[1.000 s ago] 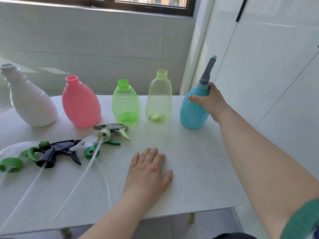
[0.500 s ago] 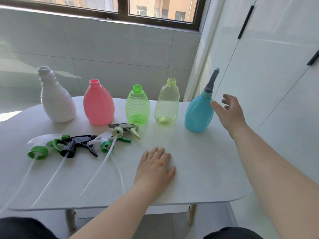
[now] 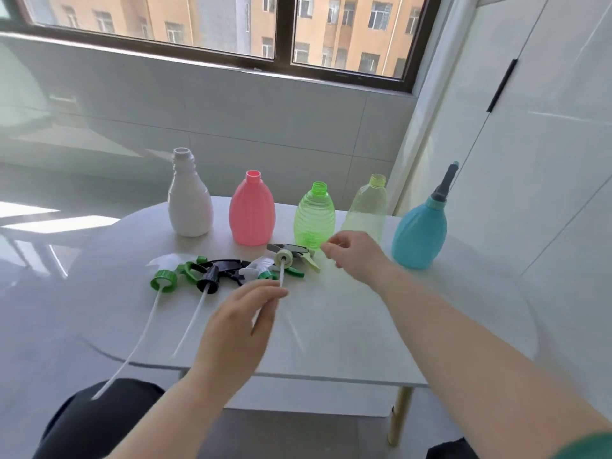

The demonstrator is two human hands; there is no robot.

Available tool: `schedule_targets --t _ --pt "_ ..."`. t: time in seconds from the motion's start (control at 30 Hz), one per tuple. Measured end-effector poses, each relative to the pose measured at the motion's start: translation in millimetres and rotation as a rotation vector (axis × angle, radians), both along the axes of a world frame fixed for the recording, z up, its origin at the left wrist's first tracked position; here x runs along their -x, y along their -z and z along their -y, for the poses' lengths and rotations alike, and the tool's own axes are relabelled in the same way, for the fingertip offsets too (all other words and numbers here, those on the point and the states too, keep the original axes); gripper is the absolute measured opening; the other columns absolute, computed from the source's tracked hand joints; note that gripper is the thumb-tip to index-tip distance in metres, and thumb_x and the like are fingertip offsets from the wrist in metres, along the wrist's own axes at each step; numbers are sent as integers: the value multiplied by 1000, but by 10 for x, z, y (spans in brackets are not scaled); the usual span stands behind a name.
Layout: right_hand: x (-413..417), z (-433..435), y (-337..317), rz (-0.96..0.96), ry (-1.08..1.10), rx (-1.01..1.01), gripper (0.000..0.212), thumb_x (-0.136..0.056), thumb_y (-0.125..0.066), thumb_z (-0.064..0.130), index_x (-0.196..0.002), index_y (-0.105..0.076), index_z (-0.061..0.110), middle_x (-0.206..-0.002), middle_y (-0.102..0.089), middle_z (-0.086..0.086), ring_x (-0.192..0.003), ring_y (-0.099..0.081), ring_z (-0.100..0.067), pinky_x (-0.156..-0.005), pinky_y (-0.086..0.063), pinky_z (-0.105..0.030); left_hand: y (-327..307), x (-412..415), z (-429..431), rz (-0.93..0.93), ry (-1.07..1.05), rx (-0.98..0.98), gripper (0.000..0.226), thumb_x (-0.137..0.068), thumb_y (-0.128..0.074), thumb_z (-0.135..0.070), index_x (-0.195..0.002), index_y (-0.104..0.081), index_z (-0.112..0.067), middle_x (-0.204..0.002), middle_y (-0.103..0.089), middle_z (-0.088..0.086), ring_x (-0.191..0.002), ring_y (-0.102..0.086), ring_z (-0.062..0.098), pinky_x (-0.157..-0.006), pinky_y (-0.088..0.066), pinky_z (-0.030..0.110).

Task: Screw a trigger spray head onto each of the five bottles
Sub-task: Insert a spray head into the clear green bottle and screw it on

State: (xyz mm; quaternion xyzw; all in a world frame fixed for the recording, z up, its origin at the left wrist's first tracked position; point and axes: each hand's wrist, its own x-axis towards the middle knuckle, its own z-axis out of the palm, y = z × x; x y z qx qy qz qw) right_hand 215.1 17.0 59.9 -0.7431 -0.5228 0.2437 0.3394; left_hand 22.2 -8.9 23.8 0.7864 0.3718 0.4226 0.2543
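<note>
On the white worktop [image 3: 381, 326] five bottles stand in a row at the back: a white bottle [image 3: 189, 207], a pink bottle [image 3: 252, 215], a green ribbed bottle [image 3: 314, 220], a clear yellowish bottle [image 3: 366, 210] and, at the right end, a blue bottle [image 3: 419, 235] that already carries a grey spray head [image 3: 445, 183], while the other four necks are open. In front of the row lies a heap of spray heads [image 3: 231, 270] with green, black and pale collars and long white tubes running toward the near edge. The left hand [image 3: 236, 326] hovers over the tubes just in front of the heap, fingers loosely curled and holding nothing I can make out, and the right hand [image 3: 356, 255] hangs half open, empty, just beside the heap's right end, in front of the clear bottle.
</note>
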Motion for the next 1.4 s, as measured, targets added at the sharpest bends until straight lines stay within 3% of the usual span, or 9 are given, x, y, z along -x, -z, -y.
schedule_targets --t 0.17,0.27,0.33,0.47,0.57,0.83,1.07,1.23,1.4 --pt "348 -311 158 35 -5 55 31 -85 -52 25 -113 -57 12 -118 -56 -11 -105 -53 -24 -81 -39 -27 346 195 -160 -17 -58 126 27 -88 -43 -3 -107 -61 -12 -113 -56 -6 -104 -47 6 -84 -26 -1" --pt "435 -441 233 134 -64 141 33 -87 -48 28 -117 -55 17 -130 -47 -10 -115 -48 -25 -91 -40 -32 495 189 -257 -139 -57 204 33 -92 -37 -14 -123 -49 -16 -134 -46 -2 -122 -39 9 -100 -24 16" --pt "477 -495 262 199 -86 182 31 -87 -46 28 -113 -58 16 -128 -50 -11 -113 -48 -26 -92 -42 -36 575 167 -302 -337 -46 198 38 -94 -32 -23 -132 -36 -21 -145 -32 -4 -134 -24 11 -109 -12 23" --pt "485 -558 298 200 -38 177 19 -83 -53 30 -86 -61 13 -106 -58 -8 -92 -52 -25 -71 -41 -31 654 113 -320 -606 -44 135 41 -94 -20 -35 -135 -23 -30 -152 -13 -10 -139 -3 7 -112 5 29" --pt "468 -572 341 243 10 201 29 -76 -64 30 -61 -42 19 -91 -50 -4 -78 -47 -21 -52 -32 -26 678 91 -315 -664 -46 116 41 -94 -18 -36 -135 -20 -31 -153 -8 -9 -140 1 9 -112 7 32" --pt "458 -535 439 266 78 289 57 -70 -67 39 -108 -39 6 -100 -41 -6 -85 -42 -24 -68 -33 -31 700 84 -318 -674 -60 126 42 -94 -19 -37 -136 -18 -33 -153 -5 -9 -140 2 8 -112 8 32" --pt "439 -446 440 398 34 381 28 -81 -53 21 -103 -52 4 -109 -59 -14 -99 -55 -31 -68 -37 -28 711 79 -318 -652 -73 112 42 -93 -21 -37 -135 -21 -34 -153 -9 -9 -140 1 8 -112 6 32" --pt "357 -266 210 71 10 322 10 -78 -59 16 -87 -57 11 -69 -51 -3 -69 -49 -22 -51 -33 -24 682 87 -298 -655 -69 100 42 -94 -21 -37 -135 -22 -34 -153 -11 -9 -140 -1 8 -112 5 31" --pt "131 71 -89 -457 -43 151 6 -81 -58 17 -78 -59 21 -77 -62 5 -70 -56 -10 -66 -42 -24 627 81 -285 -651 -60 117 41 -93 -25 -36 -134 -26 -32 -151 -15 -10 -139 -5 7 -112 3 29"
